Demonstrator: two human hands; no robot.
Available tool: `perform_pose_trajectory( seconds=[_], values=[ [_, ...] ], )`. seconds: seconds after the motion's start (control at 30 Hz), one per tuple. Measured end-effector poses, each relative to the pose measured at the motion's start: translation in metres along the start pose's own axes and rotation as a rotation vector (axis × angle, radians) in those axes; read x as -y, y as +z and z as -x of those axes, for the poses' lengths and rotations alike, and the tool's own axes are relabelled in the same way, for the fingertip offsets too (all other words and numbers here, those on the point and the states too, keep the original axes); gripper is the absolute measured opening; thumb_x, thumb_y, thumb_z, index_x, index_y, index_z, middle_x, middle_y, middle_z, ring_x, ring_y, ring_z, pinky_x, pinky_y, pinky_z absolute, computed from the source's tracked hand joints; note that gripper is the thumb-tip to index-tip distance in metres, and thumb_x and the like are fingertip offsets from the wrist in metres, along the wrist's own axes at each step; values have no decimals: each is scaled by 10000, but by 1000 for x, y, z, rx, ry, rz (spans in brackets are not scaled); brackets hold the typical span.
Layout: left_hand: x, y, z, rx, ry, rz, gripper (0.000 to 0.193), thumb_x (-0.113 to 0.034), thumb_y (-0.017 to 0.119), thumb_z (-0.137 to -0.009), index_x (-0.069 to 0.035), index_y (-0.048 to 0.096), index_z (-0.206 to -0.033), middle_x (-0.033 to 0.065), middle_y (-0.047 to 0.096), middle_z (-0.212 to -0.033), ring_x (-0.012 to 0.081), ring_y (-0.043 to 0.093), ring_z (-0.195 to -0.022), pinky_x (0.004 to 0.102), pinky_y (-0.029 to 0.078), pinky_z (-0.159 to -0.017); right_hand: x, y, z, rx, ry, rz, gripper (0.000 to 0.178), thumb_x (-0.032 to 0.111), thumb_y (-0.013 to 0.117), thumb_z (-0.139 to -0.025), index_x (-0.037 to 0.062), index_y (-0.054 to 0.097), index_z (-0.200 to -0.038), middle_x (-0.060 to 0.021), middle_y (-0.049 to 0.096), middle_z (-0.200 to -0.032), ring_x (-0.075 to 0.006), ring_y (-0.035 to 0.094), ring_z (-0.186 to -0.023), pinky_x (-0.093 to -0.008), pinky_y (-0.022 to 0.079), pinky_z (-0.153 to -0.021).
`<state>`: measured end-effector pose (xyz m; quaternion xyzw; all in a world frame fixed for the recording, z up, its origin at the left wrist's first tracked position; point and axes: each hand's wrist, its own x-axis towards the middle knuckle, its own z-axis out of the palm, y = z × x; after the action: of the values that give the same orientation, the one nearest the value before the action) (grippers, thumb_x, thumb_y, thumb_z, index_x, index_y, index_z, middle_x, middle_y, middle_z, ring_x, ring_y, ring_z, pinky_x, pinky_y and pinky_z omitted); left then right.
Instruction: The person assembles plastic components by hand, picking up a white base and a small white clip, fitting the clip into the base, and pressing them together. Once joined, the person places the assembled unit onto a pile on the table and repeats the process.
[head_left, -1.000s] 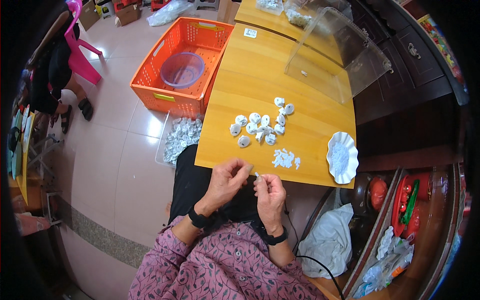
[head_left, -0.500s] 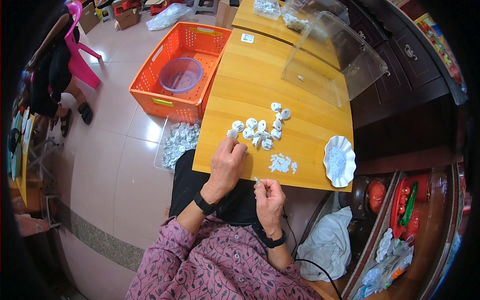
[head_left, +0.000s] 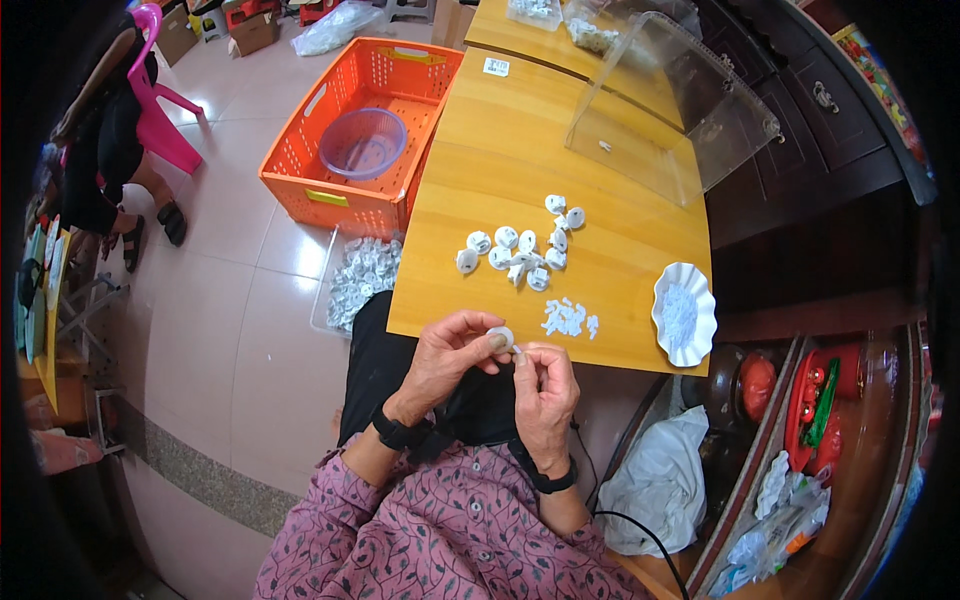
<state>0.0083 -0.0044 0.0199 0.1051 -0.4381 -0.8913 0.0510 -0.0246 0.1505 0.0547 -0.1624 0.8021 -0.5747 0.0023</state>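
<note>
Just off the table's front edge, my left hand (head_left: pixel 450 360) pinches a round white plastic part (head_left: pixel 501 336) between thumb and fingers. Right up against it, my right hand (head_left: pixel 544 400) grips a small white plastic piece (head_left: pixel 517 350) in its fingertips. Whether the piece touches the round part I cannot tell. Beyond my hands, several similar round white parts (head_left: pixel 527 240) lie scattered on the yellow wooden table (head_left: pixel 450 300). Nearer to me is a small pile of little white pieces (head_left: pixel 565 317).
A scalloped white dish (head_left: pixel 705 330) of small pieces stands at the table's right edge. A clear plastic panel (head_left: pixel 680 110) stands farther back. Left of the table are an orange crate (head_left: pixel 325 200) holding a purple basin (head_left: pixel 362 150), and a clear tub of parts (head_left: pixel 360 285).
My left hand has drawn back from the parts on the table, now with a round white part in it. It has come close to my right hand, which still holds the small piece.
</note>
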Motion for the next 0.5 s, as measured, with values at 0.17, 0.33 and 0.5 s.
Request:
perform_pose_trajectory(
  seconds=[0.17, 0.33, 0.5],
  values=[
    [1, 1, 8, 42, -77, 185, 324, -70, 638, -995, 26, 610, -1304, 161, 692, -1165, 225, 711, -1013, 334, 621, -865, 10, -3, -3, 3, -94, 88, 75, 3, 673, -926, 1, 605, -956, -126, 665, -1023, -205, 658, -804, -310, 547, -687],
    [0, -2, 12, 73, -88, 189, 350, -85, 636, -997, 35, 604, -1323, 168, 668, -1227, 244, 684, -1098, 370, 610, -936, 14, -1, -3, 14, -133, 120, 82, -9, 677, -917, 0, 605, -954, -126, 658, -1022, -199, 654, -785, -310, 545, -664],
    [1, -3, 13, 81, -89, 172, 339, -80, 638, -994, 38, 613, -1311, 163, 671, -1224, 237, 685, -1093, 364, 610, -930, 17, 0, -3, 20, -169, 156, 95, -20, 685, -906, -3, 607, -957, -130, 650, -1014, -200, 654, -767, -312, 543, -648]
  ],
)
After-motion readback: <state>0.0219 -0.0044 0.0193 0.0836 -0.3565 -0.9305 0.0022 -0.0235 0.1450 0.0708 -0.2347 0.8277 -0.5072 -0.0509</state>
